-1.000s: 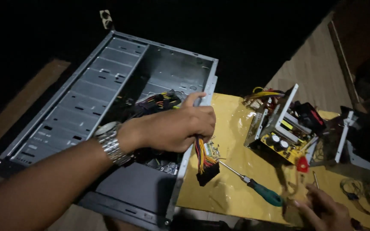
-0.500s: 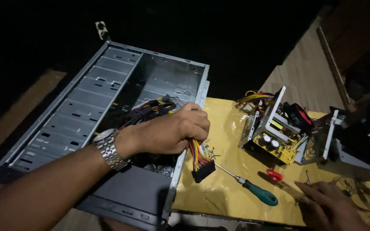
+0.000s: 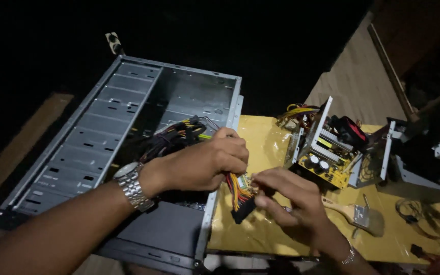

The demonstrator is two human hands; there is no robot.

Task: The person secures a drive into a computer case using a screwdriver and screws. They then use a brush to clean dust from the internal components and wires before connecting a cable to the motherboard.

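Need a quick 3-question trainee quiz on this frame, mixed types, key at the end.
1. True or false: the left hand grips a bundle of coloured wires at the edge of the open computer case.
2. What lies on the yellow sheet right of the right hand? A) brush B) hammer C) mug
3. Fill in: the left wrist wears a metal ____.

Key: 1 true; 2 A; 3 watch.

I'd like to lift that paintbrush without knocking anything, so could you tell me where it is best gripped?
Take the paintbrush by its wooden handle, coming from the near, open side of the yellow mat. The handle lies flat, pointing toward the right hand, while its bristle end faces away and the opened power supply crowds the far side.
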